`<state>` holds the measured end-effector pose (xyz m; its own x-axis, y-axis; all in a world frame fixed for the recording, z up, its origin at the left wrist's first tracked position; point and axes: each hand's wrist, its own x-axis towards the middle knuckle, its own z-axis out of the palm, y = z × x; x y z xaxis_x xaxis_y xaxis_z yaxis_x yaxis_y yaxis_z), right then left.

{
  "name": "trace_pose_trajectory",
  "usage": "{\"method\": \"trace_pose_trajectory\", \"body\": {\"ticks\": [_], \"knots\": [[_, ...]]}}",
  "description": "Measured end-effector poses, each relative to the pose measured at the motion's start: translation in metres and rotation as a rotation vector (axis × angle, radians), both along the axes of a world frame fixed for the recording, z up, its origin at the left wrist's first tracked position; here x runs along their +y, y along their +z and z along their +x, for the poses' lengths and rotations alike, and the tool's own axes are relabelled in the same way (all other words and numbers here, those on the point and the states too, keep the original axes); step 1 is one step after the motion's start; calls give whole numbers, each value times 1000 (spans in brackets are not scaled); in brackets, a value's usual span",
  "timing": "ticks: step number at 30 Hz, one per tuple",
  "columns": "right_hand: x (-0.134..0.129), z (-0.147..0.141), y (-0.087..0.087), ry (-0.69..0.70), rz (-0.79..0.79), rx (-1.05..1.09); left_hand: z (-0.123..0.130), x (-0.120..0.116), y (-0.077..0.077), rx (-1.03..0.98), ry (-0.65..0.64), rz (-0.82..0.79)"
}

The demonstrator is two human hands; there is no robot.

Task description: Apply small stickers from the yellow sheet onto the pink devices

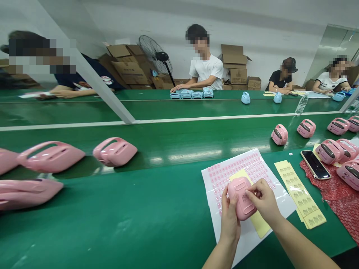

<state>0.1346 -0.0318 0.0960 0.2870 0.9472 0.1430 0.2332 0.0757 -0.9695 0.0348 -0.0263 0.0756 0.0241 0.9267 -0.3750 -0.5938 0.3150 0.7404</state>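
Note:
A pink plastic device (pixel 241 200) is held over the sheets, its slotted face turned up. My left hand (pixel 230 216) is closed round its left side. At the device's upper right, the fingers of my right hand (pixel 262 196) are pinched together against the surface; whatever they hold, if anything, is too small to make out. Beneath lies a white sheet (pixel 211 190) with rows of small pink stickers, and on it a yellow strip (pixel 260 225), partly covered by the device. More yellow sticker strips (pixel 300 194) lie to the right.
A phone (pixel 315 164) rests on red bubble wrap (pixel 336 194) at the right, near several pink devices (pixel 329 151). More pink devices (pixel 116 151) stand on the green belt (pixel 179 140). Across it, several people work by blue parts (pixel 186 94). A clear bottle (pixel 301 104) stands tilted.

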Motion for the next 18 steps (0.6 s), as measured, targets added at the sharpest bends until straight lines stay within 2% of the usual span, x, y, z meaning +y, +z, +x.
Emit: {"method": "trace_pose_trajectory", "body": {"ticks": [3, 7, 13, 16, 18], "knots": [[-3, -2, -2, 1, 63, -23, 0, 0, 1, -6, -14, -3], [-5, 0, -7, -23, 82, 133, -2, 1, 1, 18, 14, -19], [-1, 4, -12, -54, -46, 357, -2, 2, -3, 42, 31, -34], [0, 14, -14, -66, -59, 298, -4, 2, -4, 49, 32, -37], [-1, 28, -19, -85, -91, 165, -9, 3, -2, 27, 15, -59]]}}
